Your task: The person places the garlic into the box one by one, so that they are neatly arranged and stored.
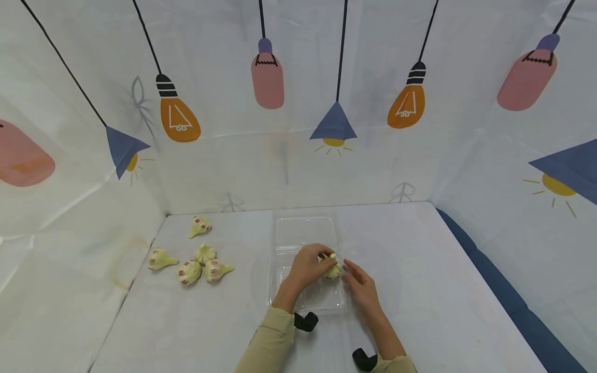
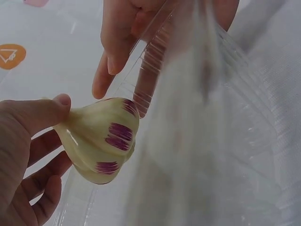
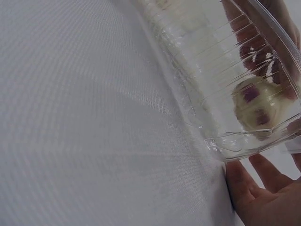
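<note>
A garlic bulb (image 1: 332, 270), cream with purple streaks, is pinched by its stem between the thumb and fingers of my left hand (image 1: 308, 265). In the left wrist view the bulb (image 2: 101, 141) hangs tilted, its round end toward the container wall. The clear plastic container (image 1: 305, 228) lies opened out, with a ridged lid half at the back. My right hand (image 1: 365, 290) is by the container's right side, fingers extended. In the right wrist view its fingertips (image 3: 237, 176) are close to the container's corner; whether they touch it, I cannot tell.
Several more garlic bulbs (image 1: 205, 254) lie loosely grouped on the left of the white table (image 1: 420, 259). A white sheet printed with lamps (image 1: 333, 122) hangs behind and at both sides. Dark blue cloth (image 1: 499, 285) shows past the right table edge.
</note>
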Demonstrator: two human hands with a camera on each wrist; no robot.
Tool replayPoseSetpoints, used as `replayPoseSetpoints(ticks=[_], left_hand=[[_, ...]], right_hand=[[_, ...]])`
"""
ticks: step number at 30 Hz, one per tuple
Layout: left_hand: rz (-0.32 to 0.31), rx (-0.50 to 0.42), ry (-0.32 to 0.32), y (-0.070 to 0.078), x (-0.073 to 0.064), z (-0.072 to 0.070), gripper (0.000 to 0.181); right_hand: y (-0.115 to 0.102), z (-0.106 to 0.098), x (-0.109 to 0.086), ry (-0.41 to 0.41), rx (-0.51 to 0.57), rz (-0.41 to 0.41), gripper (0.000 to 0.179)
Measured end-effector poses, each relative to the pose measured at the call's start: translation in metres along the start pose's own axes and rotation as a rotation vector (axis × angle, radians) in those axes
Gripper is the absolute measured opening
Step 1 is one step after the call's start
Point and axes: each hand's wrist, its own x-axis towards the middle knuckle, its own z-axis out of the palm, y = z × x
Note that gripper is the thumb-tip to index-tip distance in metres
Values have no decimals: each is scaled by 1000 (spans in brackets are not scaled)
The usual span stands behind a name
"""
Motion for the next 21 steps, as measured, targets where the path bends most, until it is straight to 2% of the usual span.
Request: replayPoseSetpoints(ticks=[13, 21], left_hand=[[-19, -16, -25, 0, -2, 6, 16], [-24, -24, -18, -1, -3, 9, 15]], right_hand=[[0, 1, 0, -6, -1, 2, 40], [0, 0, -1, -10, 10, -4, 40]])
